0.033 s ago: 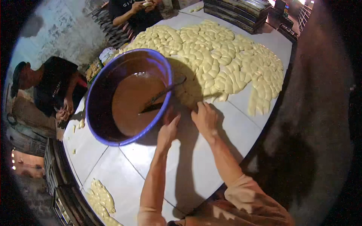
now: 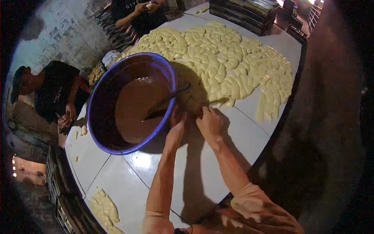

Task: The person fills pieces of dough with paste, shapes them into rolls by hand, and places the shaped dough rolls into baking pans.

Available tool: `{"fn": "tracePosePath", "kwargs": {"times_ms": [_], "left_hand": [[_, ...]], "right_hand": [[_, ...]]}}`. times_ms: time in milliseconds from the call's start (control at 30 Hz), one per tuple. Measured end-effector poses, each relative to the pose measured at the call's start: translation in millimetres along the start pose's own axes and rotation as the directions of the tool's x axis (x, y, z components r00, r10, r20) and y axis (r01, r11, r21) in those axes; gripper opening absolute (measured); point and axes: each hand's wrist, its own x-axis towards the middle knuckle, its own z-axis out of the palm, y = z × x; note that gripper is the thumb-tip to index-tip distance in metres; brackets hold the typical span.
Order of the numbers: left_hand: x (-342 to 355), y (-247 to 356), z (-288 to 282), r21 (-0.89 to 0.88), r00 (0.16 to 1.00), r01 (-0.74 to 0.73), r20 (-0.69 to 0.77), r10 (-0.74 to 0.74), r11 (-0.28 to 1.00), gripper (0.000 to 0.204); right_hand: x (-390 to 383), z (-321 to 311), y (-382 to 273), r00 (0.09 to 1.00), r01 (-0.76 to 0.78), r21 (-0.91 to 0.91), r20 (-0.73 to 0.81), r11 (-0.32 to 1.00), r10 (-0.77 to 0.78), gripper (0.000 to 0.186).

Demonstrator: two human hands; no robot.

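Observation:
A large blue-purple basin (image 2: 102, 137) stands tilted on the white tiled table (image 2: 134, 177), with brown liquid (image 2: 137, 105) inside. A dark, long-handled tool (image 2: 167, 97) leans over its right rim, one end in the liquid. My left hand (image 2: 176, 130) is beside that rim, in shadow, its thumb apart from its dimly seen fingers. To the right, my right hand (image 2: 210, 124) is low over the shaded tabletop, its fingers bent downward and closed; whatever they hold is hidden. Just beyond it lies a broad spread of pale yellow dough pieces (image 2: 218, 62), crowded together.
Dark stacked metal pans (image 2: 243, 15) stand at the far edge. More dough (image 2: 104, 206) lies near left. One person (image 2: 56, 89) works at the left side, another (image 2: 138, 15) at the back. Dark racks (image 2: 64, 195) stand beyond the left edge; the table's curved edge runs at right.
My left hand has shifted slightly upward along the basin's side. The basin's lower rim sits a little lower in the picture. My right hand has barely moved.

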Motion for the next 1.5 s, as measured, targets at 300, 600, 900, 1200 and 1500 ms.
{"fn": "tracePosePath", "kwargs": {"times_ms": [300,600,900,1200,1500], "left_hand": [[141,-91,50,0.589,0.968,-0.025,-0.189,0.168,0.808,0.055],[-38,15,19,-0.156,0.803,0.529,-0.226,-0.551,0.834,0.048],[-224,63,-138,-0.156,0.753,-0.01,-0.651,-0.095,0.988,0.033],[-346,34,-239,0.07,0.461,0.562,-0.854,-0.241,0.824,0.071],[-298,33,-259,0.735,0.811,0.258,-0.517,0.273,0.627,0.064]], "right_hand": [[22,24,5,0.999,-0.034,0.085,0.035,0.996,0.031,0.015],[-40,-14,43,0.979,-0.035,0.724,0.163,0.689,-0.121,0.021],[-119,2,-102,0.599,-0.378,0.832,0.554,0.406,-0.578,0.069],[-193,112,-193,0.448,0.149,0.677,0.604,0.721,-0.659,0.038],[-192,72,-229,0.32,0.423,0.501,0.697,0.755,-0.642,0.032]]}}
